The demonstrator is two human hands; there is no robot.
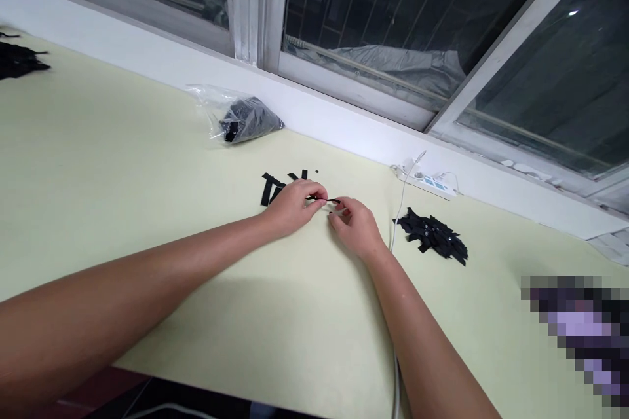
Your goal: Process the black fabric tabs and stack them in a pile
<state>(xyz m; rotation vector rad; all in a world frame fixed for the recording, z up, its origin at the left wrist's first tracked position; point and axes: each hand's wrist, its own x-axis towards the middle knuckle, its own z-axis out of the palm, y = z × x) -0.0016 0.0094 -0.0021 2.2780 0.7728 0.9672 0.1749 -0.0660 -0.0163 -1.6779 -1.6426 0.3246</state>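
in the head view, a power strip (432, 184) sits at the back of the bench (122, 144). to its left and nearer the person, a thin black strap (332, 200) spans the gap between the two hands. the left hand (297, 206), farther left of the power strip, pinches one end between thumb and fingertips. the right hand (356, 226), closer to the power strip, has curled fingers at the other end, its thumb slightly apart; i cannot tell whether it grips.

loose black pieces (266, 193) lie beside the left hand, well left of the power strip; a black heap (432, 234) lies just in front of it, and a plastic bag (250, 121) rests far to its left.

the strap looks light, soft and bendy, hardly fragile, perhaps a little slick. fingertip pinches close to each end should suit it, leaving the middle free.
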